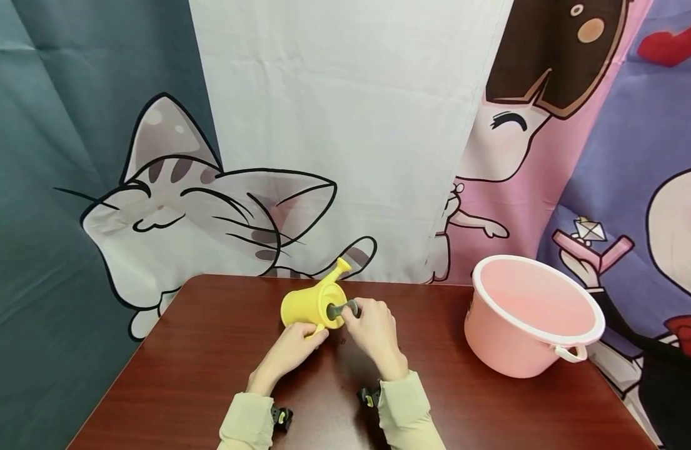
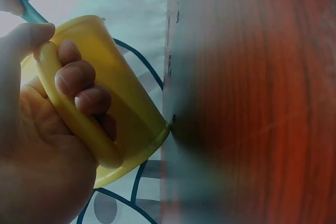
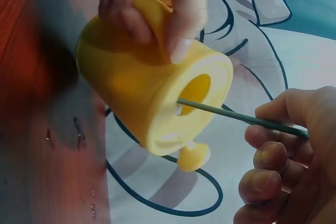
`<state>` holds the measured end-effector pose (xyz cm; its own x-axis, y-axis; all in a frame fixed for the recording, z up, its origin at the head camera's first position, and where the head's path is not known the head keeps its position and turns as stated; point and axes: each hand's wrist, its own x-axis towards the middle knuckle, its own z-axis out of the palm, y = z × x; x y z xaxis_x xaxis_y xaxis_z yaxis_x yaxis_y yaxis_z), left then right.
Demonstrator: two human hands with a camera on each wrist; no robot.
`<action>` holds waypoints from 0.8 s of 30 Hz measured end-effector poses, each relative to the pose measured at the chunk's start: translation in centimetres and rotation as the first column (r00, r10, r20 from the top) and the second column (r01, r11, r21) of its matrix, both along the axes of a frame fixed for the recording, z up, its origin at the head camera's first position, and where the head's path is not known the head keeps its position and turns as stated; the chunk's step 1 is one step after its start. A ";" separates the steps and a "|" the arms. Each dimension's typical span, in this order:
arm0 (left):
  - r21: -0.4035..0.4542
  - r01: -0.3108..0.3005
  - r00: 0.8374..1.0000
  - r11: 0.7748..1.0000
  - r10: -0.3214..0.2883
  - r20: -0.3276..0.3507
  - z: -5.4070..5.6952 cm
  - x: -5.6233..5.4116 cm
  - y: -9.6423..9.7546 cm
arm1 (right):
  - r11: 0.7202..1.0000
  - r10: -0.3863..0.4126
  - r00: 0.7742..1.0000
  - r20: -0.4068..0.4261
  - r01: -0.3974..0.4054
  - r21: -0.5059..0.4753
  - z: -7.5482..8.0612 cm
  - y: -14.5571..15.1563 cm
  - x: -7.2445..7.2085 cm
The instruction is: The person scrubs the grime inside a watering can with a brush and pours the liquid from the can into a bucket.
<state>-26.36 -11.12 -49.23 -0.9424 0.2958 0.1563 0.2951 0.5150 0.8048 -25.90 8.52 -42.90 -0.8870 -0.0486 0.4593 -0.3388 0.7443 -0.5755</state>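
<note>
A yellow watering can is tilted over the table, its round opening turned toward the right hand and its spout pointing up and away. My left hand grips the can's handle, fingers curled round it. Between thumb and fingers, my right hand pinches a slim grey-green tool. The tool's far end goes in through the can's opening and is hidden there, so its kind cannot be told. In the left wrist view, the can's base edge is close to the tabletop; whether they touch is unclear.
A pink basin with a white rim and side handle stands at the table's right. Small drops or specks dot the brown wooden table. A printed cartoon cloth hangs behind its back edge.
</note>
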 end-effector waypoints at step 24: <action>0.002 -0.010 1.000 1.000 0.010 -0.015 -0.1 -0.1 0.0 | 0.998 0.006 0.996 0.084 -0.010 0.055 -1.5 -0.6 -0.4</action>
